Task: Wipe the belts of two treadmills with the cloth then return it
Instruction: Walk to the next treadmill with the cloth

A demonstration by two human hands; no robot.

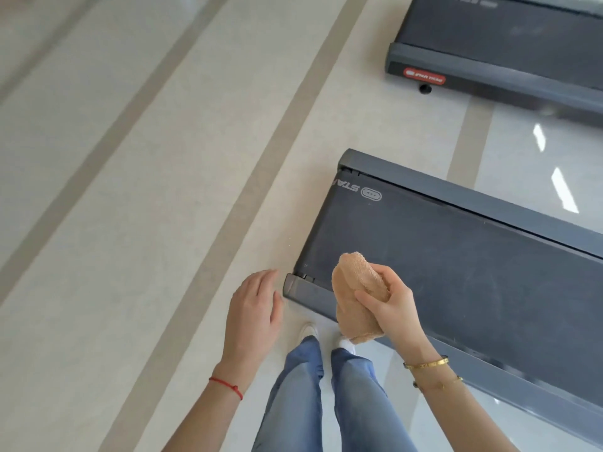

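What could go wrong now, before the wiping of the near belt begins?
The right hand holds the cloth bunched up, so it may touch only a narrow strip of the belt. The shoes stand close to the treadmill's rear corner, so a step forward could trip. The left hand is free.

Two treadmills stand on the gym floor, a near treadmill [456, 256] and a far treadmill [505, 44], each with one dark belt. One tan cloth [355, 298] is in view. Two hands show, left hand [254, 314] and right hand [391, 305] (three wrist bands between them).
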